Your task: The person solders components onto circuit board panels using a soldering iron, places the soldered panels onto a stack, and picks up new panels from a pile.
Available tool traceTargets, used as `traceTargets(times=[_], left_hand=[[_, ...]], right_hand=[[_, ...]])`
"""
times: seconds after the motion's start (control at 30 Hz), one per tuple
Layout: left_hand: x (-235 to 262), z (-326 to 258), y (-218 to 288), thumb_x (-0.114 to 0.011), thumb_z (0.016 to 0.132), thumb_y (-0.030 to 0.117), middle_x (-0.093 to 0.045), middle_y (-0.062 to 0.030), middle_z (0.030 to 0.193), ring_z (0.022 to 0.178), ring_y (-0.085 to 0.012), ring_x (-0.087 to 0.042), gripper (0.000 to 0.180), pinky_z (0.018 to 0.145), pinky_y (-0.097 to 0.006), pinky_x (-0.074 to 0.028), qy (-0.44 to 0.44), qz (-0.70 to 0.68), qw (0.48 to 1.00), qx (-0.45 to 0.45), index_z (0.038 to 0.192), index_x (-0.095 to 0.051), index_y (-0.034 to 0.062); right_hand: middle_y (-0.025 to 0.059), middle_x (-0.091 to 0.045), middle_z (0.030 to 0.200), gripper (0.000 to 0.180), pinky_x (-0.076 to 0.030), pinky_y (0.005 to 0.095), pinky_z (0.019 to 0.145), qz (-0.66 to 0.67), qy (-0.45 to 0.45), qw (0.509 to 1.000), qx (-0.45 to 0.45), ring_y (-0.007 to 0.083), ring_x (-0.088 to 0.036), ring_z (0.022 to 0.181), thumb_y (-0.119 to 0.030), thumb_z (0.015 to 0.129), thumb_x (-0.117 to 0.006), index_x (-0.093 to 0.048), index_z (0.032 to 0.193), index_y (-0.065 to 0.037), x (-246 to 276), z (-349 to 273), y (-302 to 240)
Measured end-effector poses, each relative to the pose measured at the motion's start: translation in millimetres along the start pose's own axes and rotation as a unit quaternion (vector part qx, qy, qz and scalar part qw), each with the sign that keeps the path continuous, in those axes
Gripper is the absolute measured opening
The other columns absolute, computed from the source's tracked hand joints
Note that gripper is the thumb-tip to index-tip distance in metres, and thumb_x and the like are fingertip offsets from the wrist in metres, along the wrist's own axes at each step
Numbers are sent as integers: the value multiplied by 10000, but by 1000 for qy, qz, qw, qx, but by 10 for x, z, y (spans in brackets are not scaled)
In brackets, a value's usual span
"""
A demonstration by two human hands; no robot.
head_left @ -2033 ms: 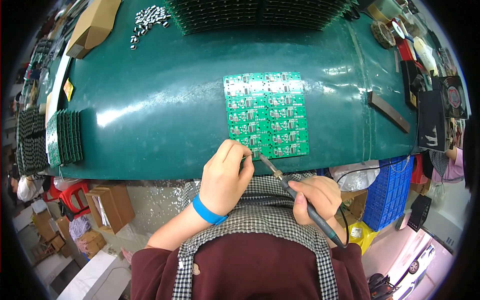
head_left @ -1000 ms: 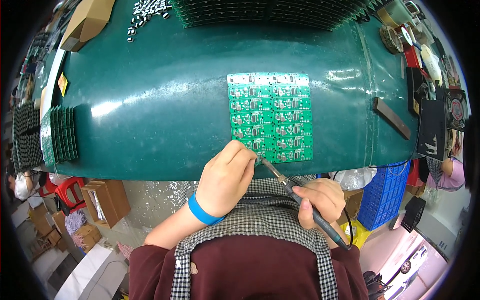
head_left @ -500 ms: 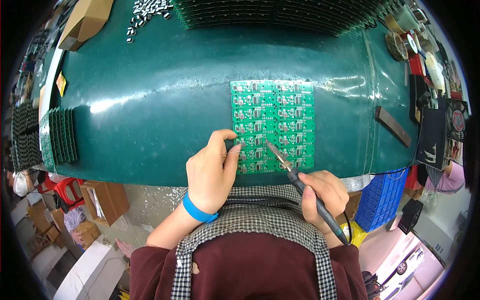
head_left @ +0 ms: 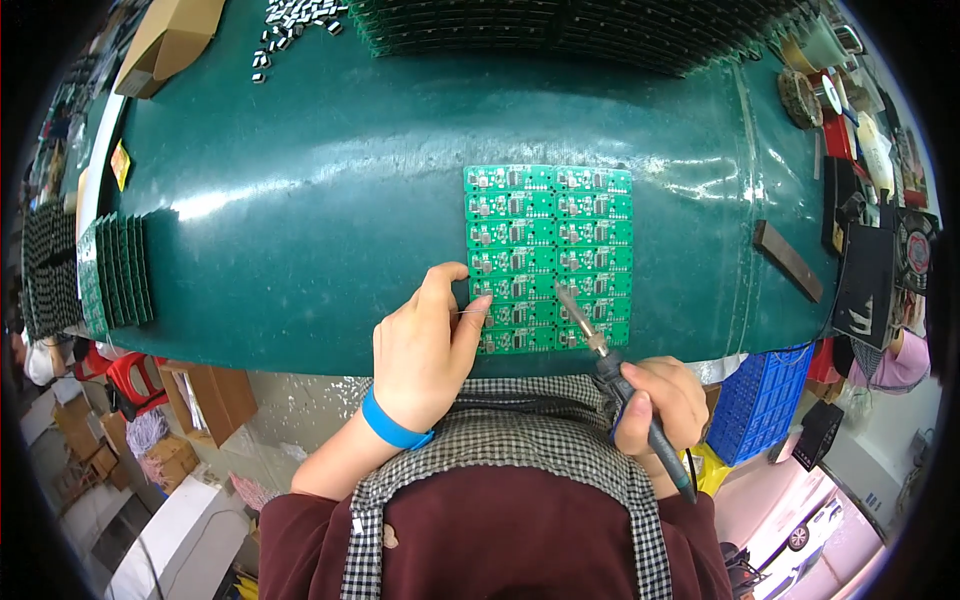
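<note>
A green panel of joined circuit boards [head_left: 512, 234] lies flat on the green table mat, its rows carrying small chips and parts. My left hand [head_left: 418, 345], with a blue band at the wrist, is at the panel's lower left edge. Its thumb and forefinger are bent together around a thin strand that looks like solder wire [head_left: 470, 312]. In my right hand [head_left: 664, 402] is a soldering iron [head_left: 599, 346], held like a pen and slanting up to the left. Its tip is over the panel's middle seam, a few rows from the near edge; contact cannot be told.
Stacked circuit boards [head_left: 560, 30] fill the back, and more boards [head_left: 125, 270] stand at the left. Small metallic parts [head_left: 300, 15] lie beside an open cardboard box [head_left: 175, 45]. On the right are a dark bar [head_left: 787, 262], a small fan [head_left: 913, 254] and a blue crate [head_left: 760, 405].
My right hand and the soldering iron have moved slightly right, taking the tip from the left column to the middle seam. The left hand stays almost in place.
</note>
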State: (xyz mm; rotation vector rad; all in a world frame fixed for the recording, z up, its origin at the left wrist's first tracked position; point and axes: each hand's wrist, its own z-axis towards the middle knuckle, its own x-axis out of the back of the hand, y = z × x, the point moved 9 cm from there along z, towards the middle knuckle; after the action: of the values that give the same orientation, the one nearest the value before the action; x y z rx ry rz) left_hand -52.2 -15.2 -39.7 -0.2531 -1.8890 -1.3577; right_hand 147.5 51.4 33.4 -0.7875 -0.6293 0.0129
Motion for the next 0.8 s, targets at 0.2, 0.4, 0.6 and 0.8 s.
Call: traceTargets(times=[0.2,0.4,0.6,0.8], left_hand=[[-6,9,20,-655,863,107,-477,-56,599,498,-193,-487,251,490,-321,-400,-4,1,1000,2,1072,-548,18],[0,19,25,-687,837,147,-504,-58,605,490,-220,-514,301,465,-348,-403,-13,12,1000,0,1070,-533,34],[25,49,-13,-716,807,141,-456,-40,571,463,-188,-461,306,465,-325,-376,-30,3,999,18,1040,-550,34],[10,91,-6,-705,820,210,-547,-51,610,496,-236,-562,319,458,-358,-420,-67,11,997,23,1052,-550,53]], right_hand=[[85,-610,637,143,-495,306,497,20,-43,999,8,212,-605,519,-85,755,-580,-659,823,13,-3,-62,-4],[85,-603,626,143,-485,304,488,23,-38,999,2,212,-598,511,-91,758,-580,-663,815,11,-28,-49,13],[89,-601,622,147,-477,305,468,20,-11,1000,-9,212,-591,494,-100,770,-594,-664,828,16,-51,52,112],[112,-620,696,141,-495,330,542,29,-88,995,-26,245,-602,564,-94,807,-601,-645,873,23,-244,165,160]])
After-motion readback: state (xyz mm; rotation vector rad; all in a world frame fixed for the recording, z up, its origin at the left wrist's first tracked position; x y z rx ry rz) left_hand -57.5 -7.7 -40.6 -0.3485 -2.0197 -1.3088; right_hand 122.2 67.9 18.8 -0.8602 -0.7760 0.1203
